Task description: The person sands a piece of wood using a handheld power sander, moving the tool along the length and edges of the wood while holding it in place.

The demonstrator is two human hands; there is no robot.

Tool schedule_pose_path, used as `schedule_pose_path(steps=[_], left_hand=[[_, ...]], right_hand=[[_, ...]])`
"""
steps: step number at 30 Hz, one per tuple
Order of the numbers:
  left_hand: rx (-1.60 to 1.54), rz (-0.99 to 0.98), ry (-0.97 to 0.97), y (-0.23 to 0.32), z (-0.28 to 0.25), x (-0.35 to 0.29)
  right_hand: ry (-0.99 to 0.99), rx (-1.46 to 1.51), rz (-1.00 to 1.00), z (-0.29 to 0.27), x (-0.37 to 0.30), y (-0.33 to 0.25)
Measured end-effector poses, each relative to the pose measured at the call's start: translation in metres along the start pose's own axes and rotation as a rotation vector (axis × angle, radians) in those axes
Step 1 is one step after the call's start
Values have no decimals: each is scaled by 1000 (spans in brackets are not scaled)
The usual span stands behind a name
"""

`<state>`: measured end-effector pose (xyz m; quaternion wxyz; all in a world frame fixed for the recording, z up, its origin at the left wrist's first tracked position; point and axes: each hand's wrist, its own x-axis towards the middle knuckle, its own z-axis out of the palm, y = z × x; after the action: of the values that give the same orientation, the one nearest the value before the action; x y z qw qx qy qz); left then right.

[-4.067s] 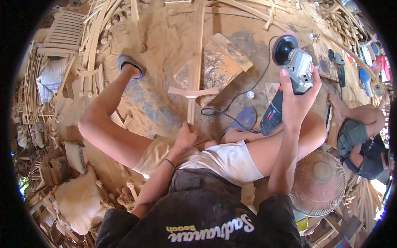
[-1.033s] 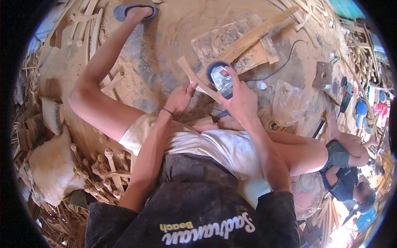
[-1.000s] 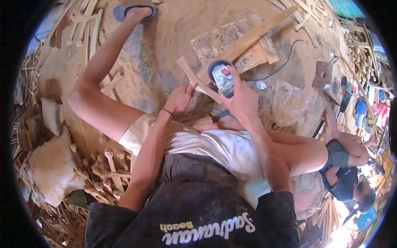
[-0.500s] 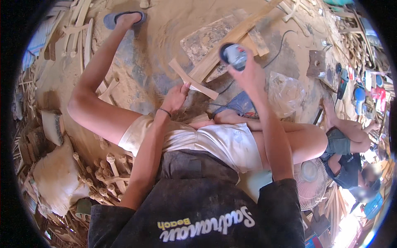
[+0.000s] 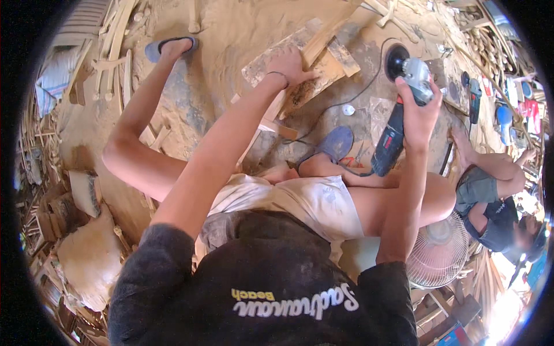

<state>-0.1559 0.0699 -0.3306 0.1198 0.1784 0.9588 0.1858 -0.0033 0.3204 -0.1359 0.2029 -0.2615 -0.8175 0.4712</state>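
Observation:
My right hand (image 5: 418, 109) is wrapped round an angle grinder (image 5: 391, 135), raised to the right of the wooden boards. Its round dark disc (image 5: 396, 61) points away from me, and its cord trails off the lower end. Reaching forward, my left hand (image 5: 287, 66) lies across a long plank (image 5: 330, 36), fingers on its left and thumb stretched out to the right. Beneath the plank is a worn, stained board (image 5: 329, 72) on the ground. Pale wooden pieces (image 5: 270, 125) lie at the near end of the plank, partly hidden by my left forearm.
Carved wooden sticks (image 5: 112, 75) lie at the far left. A fan (image 5: 437, 251) stands by my right side. Another person (image 5: 490, 190) sits at the right, near a second power tool (image 5: 475, 101). A black cord (image 5: 337, 104) crosses the ground by my sandal (image 5: 334, 144).
My left hand has let go of the curved wooden piece and moved forward onto the plank. My right hand has carried the grinder to the right, away from the boards.

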Motion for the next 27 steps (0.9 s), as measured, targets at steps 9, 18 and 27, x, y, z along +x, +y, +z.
schedule_pose_path(steps=[9, 18, 27], left_hand=[[-616, 221, 56, -16, -101, 18], [-1296, 844, -78, 40, -326, -37], [-1226, 974, 243, 56, -284, -34]], right_hand=[[100, -110, -55, -80, 4, -37], [-243, -584, -390, -70, 31, -107], [-701, -640, -355, -8, 9, -135]])
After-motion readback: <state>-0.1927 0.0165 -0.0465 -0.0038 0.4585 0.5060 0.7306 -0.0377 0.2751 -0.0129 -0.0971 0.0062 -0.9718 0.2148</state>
